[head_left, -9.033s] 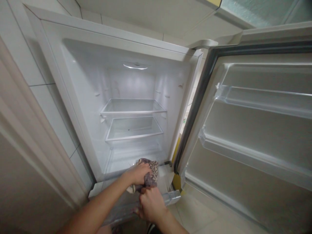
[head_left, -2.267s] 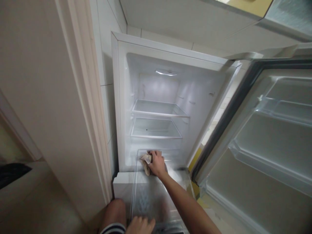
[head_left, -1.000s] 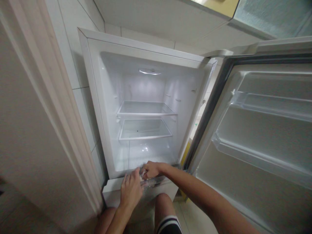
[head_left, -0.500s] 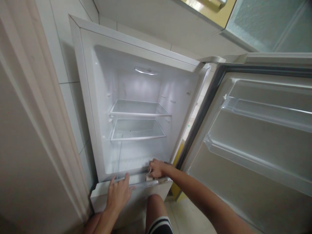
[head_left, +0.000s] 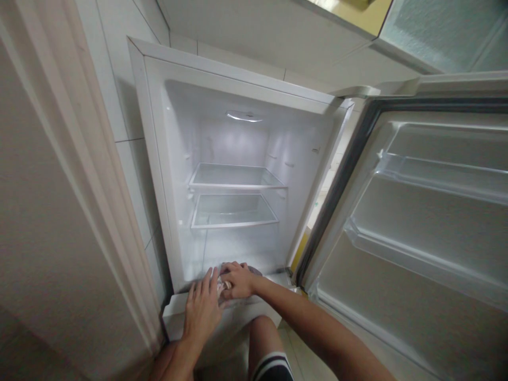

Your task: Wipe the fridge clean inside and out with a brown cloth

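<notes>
At the bottom front of the open fridge, my right hand (head_left: 237, 280) is closed over a crumpled bundle (head_left: 225, 286) that looks wrapped in thin plastic; its contents cannot be made out. A greyish part of the wrap (head_left: 254, 270) shows beyond my right fingers. My left hand (head_left: 203, 307) is against the bundle's left side, fingers stretched out and thumb near it. Both hands are just above the white lower front panel (head_left: 178, 315), whose top edge they partly hide.
The fridge holds an upper glass shelf (head_left: 238, 175) and a lower glass shelf (head_left: 234, 210). Its door (head_left: 420, 211) stands wide open at right, with clear racks (head_left: 397, 248). A pale door frame (head_left: 87, 174) rises at left. My knee (head_left: 262, 333) is close below.
My right hand has moved left with the bundle, from the right side of the bottom front towards my left hand. My left hand has come up against it. The view has shifted slightly.
</notes>
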A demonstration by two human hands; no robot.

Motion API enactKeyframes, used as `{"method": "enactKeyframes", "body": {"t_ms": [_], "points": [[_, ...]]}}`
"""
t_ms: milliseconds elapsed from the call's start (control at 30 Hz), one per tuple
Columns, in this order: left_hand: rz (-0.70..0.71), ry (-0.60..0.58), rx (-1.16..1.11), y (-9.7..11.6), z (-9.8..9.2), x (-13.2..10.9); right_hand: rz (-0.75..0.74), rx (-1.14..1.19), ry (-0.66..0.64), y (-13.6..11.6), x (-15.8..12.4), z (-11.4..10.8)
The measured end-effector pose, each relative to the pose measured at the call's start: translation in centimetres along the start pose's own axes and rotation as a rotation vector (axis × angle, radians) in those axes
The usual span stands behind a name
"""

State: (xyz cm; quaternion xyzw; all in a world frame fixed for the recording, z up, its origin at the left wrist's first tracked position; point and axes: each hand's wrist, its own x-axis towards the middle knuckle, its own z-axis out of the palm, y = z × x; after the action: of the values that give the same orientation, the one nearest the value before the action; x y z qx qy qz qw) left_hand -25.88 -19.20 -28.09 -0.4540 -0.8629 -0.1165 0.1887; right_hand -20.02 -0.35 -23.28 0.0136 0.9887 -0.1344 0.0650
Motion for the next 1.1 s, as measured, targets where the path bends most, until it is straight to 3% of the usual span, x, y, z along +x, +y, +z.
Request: {"method": "enactKeyframes", "body": {"t_ms": [100,167,367,467,600,733,833,933,1100], "points": [[0.013,0.044,-0.012,0.0,0.3,-0.3,-0.01,0.068,0.017,2.6,-1.5,0.0],[0.016,0.066,-0.036,0.2,0.4,-0.4,-0.002,0.081,0.058,3.2,-0.9,0.4],[-0.005,0.073,-0.051,0.2,0.4,-0.5,-0.116,0.058,0.034,-1.0,4.6,2.5],[-0.024,0.025,-0.047,0.2,0.1,-0.9,-0.163,0.049,-0.041,-1.9,5.1,2.4],[-0.029,-0.083,-0.059,0.8,-0.2,-1.6,-0.19,0.012,-0.207,1.3,1.9,0.5],[-0.052,-0.181,-0.081,1.3,-0.4,-1.8,-0.054,-0.095,-0.288,5.9,-3.1,-1.6],[-0.049,-0.233,-0.097,1.5,-0.5,-1.7,0.028,-0.155,-0.303,7.5,-5.2,-2.2],[-0.058,-0.218,-0.076,1.8,-0.4,-1.7,0.021,-0.162,-0.299,6.6,-4.6,-1.8],[-0.054,-0.179,-0.041,1.9,-0.4,-1.8,-0.119,-0.128,-0.238,1.6,-0.3,-0.5]]}}
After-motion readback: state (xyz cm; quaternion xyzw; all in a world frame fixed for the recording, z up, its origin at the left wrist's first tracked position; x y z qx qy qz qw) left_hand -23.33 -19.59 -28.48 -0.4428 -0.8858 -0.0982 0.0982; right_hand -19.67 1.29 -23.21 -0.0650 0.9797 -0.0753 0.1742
